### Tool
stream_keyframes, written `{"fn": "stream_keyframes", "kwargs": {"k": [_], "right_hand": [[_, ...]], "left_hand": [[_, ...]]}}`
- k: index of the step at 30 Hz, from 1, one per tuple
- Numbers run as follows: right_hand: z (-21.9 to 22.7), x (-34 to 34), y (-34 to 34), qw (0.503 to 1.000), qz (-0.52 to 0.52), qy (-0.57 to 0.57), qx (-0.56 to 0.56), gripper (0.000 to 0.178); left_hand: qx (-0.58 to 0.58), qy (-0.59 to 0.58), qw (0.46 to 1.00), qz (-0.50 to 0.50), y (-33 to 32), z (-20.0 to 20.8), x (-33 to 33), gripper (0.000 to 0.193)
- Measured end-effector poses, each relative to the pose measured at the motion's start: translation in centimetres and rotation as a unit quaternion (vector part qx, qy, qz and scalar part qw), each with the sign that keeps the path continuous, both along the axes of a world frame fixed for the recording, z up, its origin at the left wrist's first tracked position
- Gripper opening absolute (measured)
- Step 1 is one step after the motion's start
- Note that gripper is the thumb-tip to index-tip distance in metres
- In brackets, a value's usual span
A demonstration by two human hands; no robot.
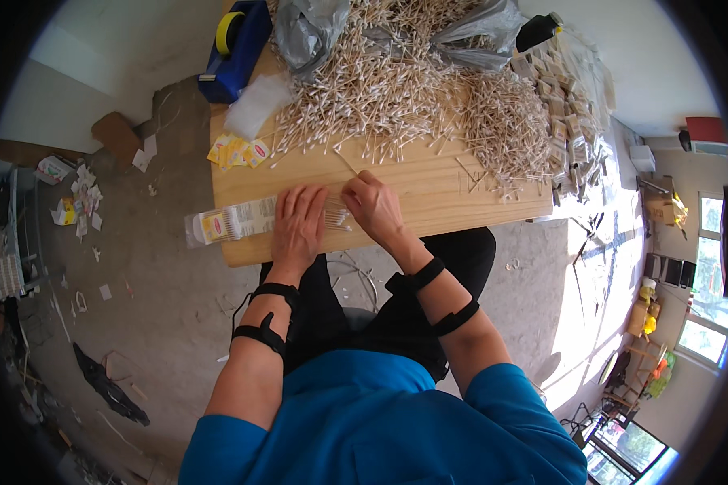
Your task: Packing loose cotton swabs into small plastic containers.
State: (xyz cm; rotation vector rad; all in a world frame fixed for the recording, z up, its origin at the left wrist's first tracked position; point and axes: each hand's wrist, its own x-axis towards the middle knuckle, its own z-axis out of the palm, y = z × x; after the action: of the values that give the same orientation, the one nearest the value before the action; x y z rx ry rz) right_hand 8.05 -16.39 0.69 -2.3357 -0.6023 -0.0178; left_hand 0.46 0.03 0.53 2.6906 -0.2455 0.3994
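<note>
My left hand lies flat, fingers apart, on a small bundle of cotton swabs and on the end of a clear plastic packet with a yellow label, at the near edge of the wooden table. My right hand is beside it, fingers pinched on a single swab that sticks up and away from me. A big loose heap of cotton swabs covers the far half of the table.
Grey plastic bags lie on the heap. A blue tape dispenser stands at the far left corner, small yellow labels near it. Stacked filled packets fill the right end. Paper scraps litter the concrete floor at left.
</note>
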Motion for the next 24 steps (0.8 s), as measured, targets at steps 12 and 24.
{"fn": "stream_keyframes", "kwargs": {"k": [12,24], "right_hand": [[-0.6,1.4,0.6,0.991,-0.131,0.015,0.009,0.020],[0.2,1.0,-0.9,0.985,-0.160,0.044,-0.041,0.016]], "left_hand": [[-0.049,0.010,0.999,0.004,-0.1,0.4,0.0,0.030],[-0.028,-0.002,0.999,0.015,-0.1,0.2,-0.1,0.031]]}}
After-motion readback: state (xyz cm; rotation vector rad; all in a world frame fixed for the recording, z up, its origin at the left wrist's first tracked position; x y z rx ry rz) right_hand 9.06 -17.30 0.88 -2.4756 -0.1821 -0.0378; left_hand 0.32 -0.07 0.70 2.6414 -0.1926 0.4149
